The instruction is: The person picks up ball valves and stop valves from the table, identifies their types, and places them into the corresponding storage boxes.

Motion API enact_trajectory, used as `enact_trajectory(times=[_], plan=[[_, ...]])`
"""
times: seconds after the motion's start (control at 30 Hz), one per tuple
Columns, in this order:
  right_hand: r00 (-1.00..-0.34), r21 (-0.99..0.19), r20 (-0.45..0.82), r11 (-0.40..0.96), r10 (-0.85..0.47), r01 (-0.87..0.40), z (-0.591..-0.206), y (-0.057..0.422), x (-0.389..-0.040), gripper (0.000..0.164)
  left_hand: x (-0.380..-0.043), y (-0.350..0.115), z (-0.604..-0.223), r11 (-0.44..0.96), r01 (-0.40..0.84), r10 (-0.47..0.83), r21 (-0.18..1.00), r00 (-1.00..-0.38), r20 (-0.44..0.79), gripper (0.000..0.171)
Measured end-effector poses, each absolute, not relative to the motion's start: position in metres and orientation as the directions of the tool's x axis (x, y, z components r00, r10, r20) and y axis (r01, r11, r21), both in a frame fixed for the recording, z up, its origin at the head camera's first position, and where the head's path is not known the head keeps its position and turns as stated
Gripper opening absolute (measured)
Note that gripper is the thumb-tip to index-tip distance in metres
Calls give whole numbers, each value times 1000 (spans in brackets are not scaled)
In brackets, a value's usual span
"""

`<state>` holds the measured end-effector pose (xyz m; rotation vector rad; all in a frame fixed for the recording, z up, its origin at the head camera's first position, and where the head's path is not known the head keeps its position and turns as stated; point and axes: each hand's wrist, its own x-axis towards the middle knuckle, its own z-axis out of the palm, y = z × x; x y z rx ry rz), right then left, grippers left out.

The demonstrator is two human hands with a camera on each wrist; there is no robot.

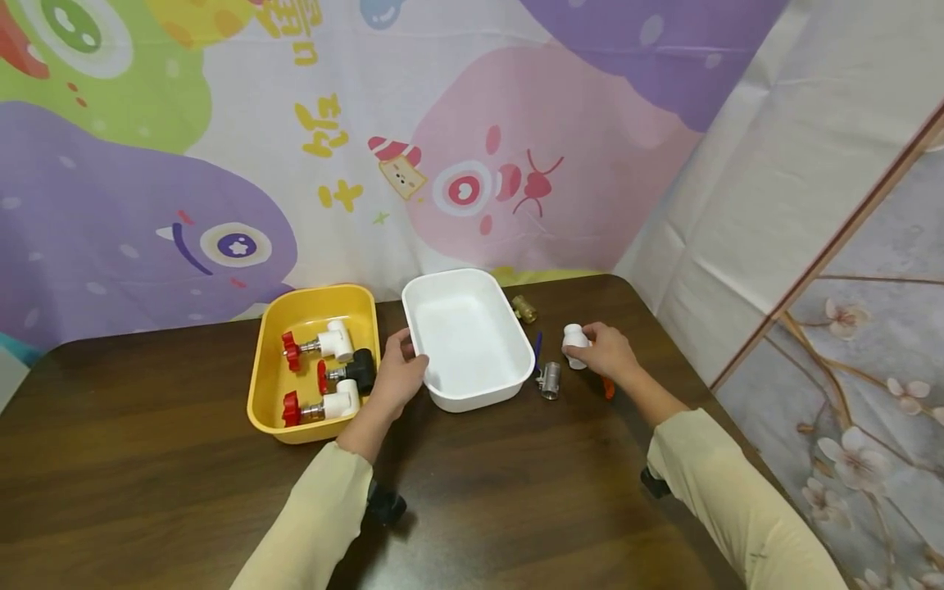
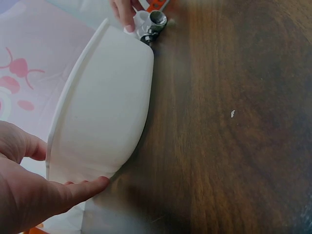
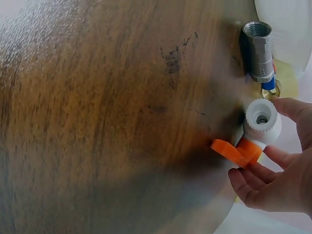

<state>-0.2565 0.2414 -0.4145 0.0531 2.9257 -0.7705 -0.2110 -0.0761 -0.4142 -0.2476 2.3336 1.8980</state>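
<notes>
On the left long side of a white plastic tub (image 1: 472, 328), my left hand (image 1: 399, 377) holds the wall, thumb over the rim. The left wrist view shows its fingers along the outer wall (image 2: 102, 107). Further right, my right hand (image 1: 608, 352) grips a white plastic ball valve (image 1: 575, 346) between thumb and fingers. Its orange handle (image 3: 236, 152) sticks out beside the fingertips in the right wrist view. Between tub and right hand lies a steel ball valve (image 1: 549, 381) with a blue lever (image 1: 538, 344). A brass valve (image 1: 524, 309) lies behind it, near the tub's far right corner.
Left of the white tub stands a yellow tub (image 1: 269, 360) holding white and black valves with red handwheels (image 1: 292, 408). A printed cloth (image 1: 332, 238) hangs along the back edge of the brown table (image 1: 147, 492). A flowered panel (image 1: 848, 393) borders the right side.
</notes>
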Motion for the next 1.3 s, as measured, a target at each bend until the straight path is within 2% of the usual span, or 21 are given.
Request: enact_trajectory(times=[0.5, 0.93, 1.3], plan=[[-991, -434, -129, 897, 27, 81, -417, 237, -260, 71, -211, -75, -410, 193, -200, -48, 961, -980, -195, 58], [-995, -444, -73, 891, 67, 92, -418, 239, -261, 67, -210, -73, -408, 203, -200, -48, 958, -980, -194, 58], [-998, -454, -55, 888, 44, 64, -408, 238, -261, 68, -211, -76, -413, 204, -217, -51, 955, -976, -211, 59]])
